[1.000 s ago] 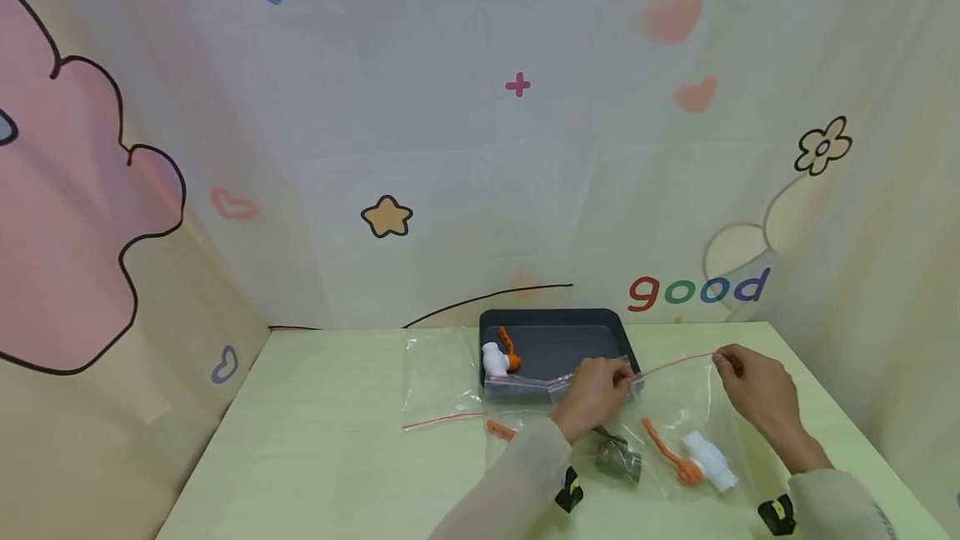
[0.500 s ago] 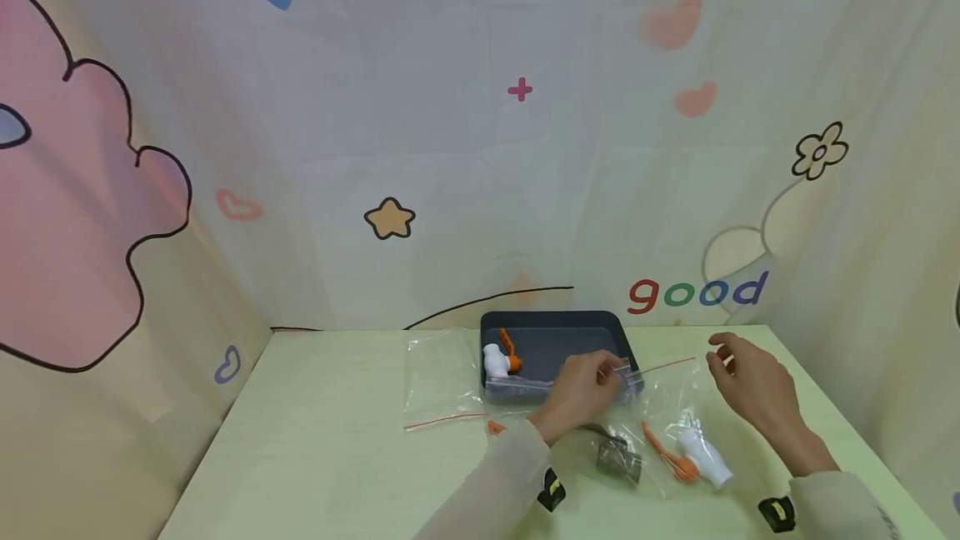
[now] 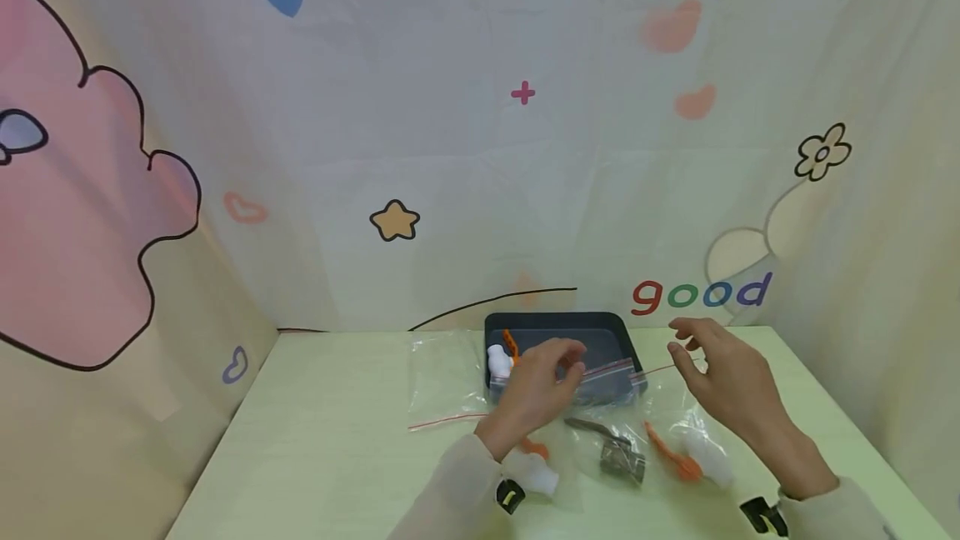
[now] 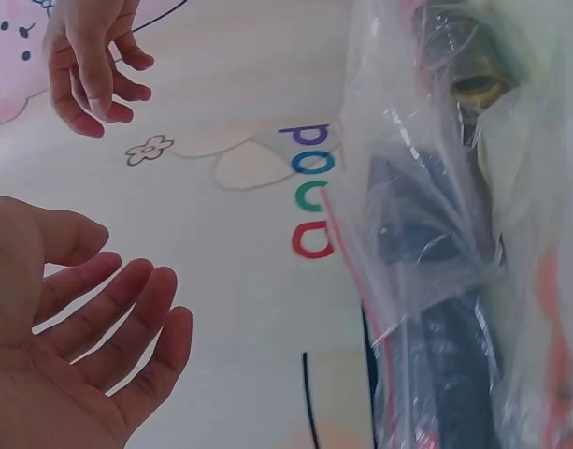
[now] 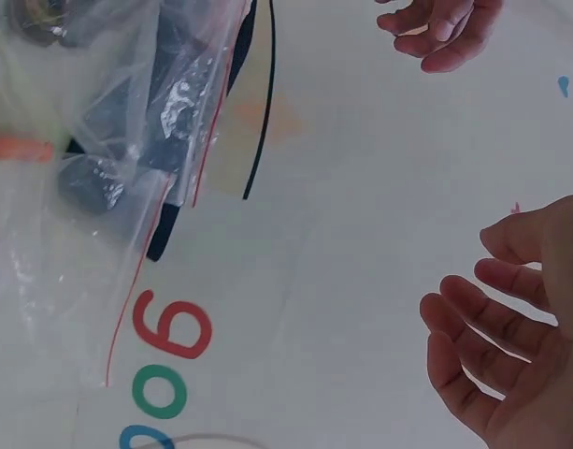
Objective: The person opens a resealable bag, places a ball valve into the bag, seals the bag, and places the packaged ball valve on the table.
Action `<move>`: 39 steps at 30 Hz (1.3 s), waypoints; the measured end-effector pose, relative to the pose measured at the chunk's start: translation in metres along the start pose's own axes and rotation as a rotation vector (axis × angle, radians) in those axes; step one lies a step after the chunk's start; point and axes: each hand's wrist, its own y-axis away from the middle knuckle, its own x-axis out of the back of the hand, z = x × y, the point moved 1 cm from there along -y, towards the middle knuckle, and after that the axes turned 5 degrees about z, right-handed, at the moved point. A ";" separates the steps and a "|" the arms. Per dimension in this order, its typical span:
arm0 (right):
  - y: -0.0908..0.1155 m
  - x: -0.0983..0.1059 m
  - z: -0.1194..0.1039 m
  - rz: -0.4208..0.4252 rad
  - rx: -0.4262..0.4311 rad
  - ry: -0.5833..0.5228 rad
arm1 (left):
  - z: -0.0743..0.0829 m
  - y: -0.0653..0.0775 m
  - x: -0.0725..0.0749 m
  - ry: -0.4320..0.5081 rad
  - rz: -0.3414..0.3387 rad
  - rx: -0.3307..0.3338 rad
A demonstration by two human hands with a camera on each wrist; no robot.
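Observation:
My left hand hovers over the front of the dark tray, fingers loosely bent and holding nothing. To the right, my right hand is raised above the table with relaxed fingers, also holding nothing. Between and below the hands lie clear zip bags with red seal lines. A white ball valve with an orange handle is in the right bag. The middle bag holds a grey valve. Another white valve lies bagged beside my left wrist, partly hidden by it.
Inside the tray, at its left, a white valve with an orange handle is partly covered by my left hand. A flat zip bag without contents lies left of the tray. A printed curtain rises behind the table.
Both hands have let go of the right bag's top edge. My left hand has moved left, away from the bags, and the right hand has lifted slightly. The right bag has sunk down.

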 end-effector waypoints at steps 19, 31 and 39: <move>-0.010 -0.013 -0.062 -0.026 0.127 -0.109 | -0.006 0.030 0.060 -0.369 -0.001 -0.092; -0.002 -0.038 -0.087 -0.069 0.158 -0.186 | -0.043 0.054 0.093 -0.494 0.024 -0.034; 0.004 -0.055 -0.100 -0.134 0.174 -0.195 | -0.070 0.065 0.101 -0.514 0.007 0.023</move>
